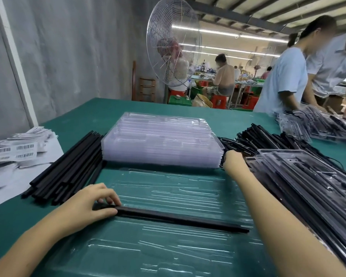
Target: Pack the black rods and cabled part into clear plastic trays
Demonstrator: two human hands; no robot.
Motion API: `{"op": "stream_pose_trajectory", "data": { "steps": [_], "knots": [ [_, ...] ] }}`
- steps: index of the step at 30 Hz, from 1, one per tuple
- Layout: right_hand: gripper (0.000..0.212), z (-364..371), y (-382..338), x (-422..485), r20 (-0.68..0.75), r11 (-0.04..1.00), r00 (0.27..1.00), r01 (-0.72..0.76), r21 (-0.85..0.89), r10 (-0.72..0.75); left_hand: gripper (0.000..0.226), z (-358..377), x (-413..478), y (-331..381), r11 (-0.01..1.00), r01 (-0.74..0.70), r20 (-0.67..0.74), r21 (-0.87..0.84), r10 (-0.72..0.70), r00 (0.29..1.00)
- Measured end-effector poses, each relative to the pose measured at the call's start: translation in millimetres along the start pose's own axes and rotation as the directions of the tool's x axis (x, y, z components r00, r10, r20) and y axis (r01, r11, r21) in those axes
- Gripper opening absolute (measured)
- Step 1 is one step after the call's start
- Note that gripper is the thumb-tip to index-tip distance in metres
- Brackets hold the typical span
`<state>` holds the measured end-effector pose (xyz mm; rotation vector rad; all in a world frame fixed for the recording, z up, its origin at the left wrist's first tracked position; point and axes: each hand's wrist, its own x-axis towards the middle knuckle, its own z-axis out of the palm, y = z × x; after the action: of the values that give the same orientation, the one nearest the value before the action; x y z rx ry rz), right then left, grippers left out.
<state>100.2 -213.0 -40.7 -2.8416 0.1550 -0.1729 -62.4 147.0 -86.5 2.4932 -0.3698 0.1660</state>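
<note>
A busy workshop, with a big wire fan and other workers behind a long green table. Nearest the person, a clear plastic tray lies flat on the table, its ribbed channels catching the light. Behind it sits a neat stack of empty trays, with a bundle of black rods to its left and a heap of cabled parts to its right. One rod, slim, matte and straight, lies in the tray, running left to right with its right end a little nearer the person. The left hand has its grip closed on the rod's left end, fingers on top, thumb alongside. The right hand reaches into the cabled parts; its fingers are hidden, so I can't tell its grip.
</note>
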Motion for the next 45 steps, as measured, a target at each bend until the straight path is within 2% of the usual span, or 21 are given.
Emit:
{"op": "stream_pose_trajectory", "data": {
  "steps": [4, 9, 17, 21, 24, 26, 28, 30, 32, 34, 36, 39, 42, 45],
  "knots": [
    [0.024, 23, 7, 19, -0.09, 0.999, 0.995, -0.035, -0.016, 0.033, 0.04, -4, 5, -6, 1.0, 0.023, 0.092, -0.011, -0.022, 0.995],
    [0.025, 28, 4, 32, -0.166, 0.999, 0.985, -0.052, -0.009, 0.05, 0.049, -6, 9, -9, 0.999, 0.031, 0.111, 0.008, -0.032, 0.993],
    [0.014, -6, -3, 20, -0.379, 0.975, 0.917, -0.042, 0.216, 0.123, 0.032, -10, 7, -8, 0.995, 0.089, 0.111, 0.055, -0.094, 0.989],
    [0.018, -43, -3, -7, -0.545, 0.941, 0.826, 0.057, 0.335, 0.144, 0.032, -11, 3, -8, 0.992, 0.113, 0.062, 0.061, -0.116, 0.991],
    [0.022, -67, -5, -37, -0.718, 0.896, 0.679, 0.211, 0.391, 0.154, 0.034, -9, -2, -6, 0.991, 0.124, 0.041, 0.058, -0.126, 0.991],
    [0.02, -77, -7, -57, -0.756, 0.813, 0.613, 0.306, 0.495, 0.229, 0.035, -6, -3, -3, 0.989, 0.108, 0.033, 0.102, -0.112, 0.993],
    [0.016, -81, -8, -74, -0.7, 0.703, 0.648, 0.345, 0.622, 0.301, 0.037, -3, -5, 1, 0.985, 0.093, 0.024, 0.148, -0.097, 0.995],
    [0.012, -77, -9, -90, -0.594, 0.595, 0.752, 0.345, 0.726, 0.288, 0.036, -2, -7, 5, 0.981, 0.091, 0.015, 0.169, -0.095, 0.995],
    [0.015, -68, -13, -108, -0.473, 0.487, 0.859, 0.334, 0.807, 0.194, 0.036, -2, -8, 8, 0.978, 0.086, 0.016, 0.188, -0.091, 0.996],
    [0.016, -53, -16, -125, -0.38, 0.467, 0.924, 0.325, 0.823, 0.027, 0.037, -2, -9, 8, 0.973, 0.079, 0.026, 0.215, -0.087, 0.996],
    [0.021, -34, -18, -136, -0.26, 0.543, 0.952, 0.305, 0.783, -0.159, 0.04, -1, -10, 8, 0.965, 0.098, 0.019, 0.241, -0.106, 0.994],
    [0.02, -8, -20, -146, -0.053, 0.654, 0.927, 0.301, 0.694, -0.371, 0.042, 0, -12, 7, 0.956, 0.129, 0.008, 0.264, -0.136, 0.991],
    [0.008, 4, -23, -154, 0.097, 0.718, 0.838, 0.394, 0.573, -0.537, 0.042, 0, -13, 7, 0.956, 0.138, 0.02, 0.258, -0.148, 0.989],
    [0.012, 9, -21, -158, 0.223, 0.756, 0.757, 0.483, 0.442, -0.615, 0.04, 0, -12, 5, 0.961, 0.137, 0.021, 0.241, -0.146, 0.989]
  ]
}}
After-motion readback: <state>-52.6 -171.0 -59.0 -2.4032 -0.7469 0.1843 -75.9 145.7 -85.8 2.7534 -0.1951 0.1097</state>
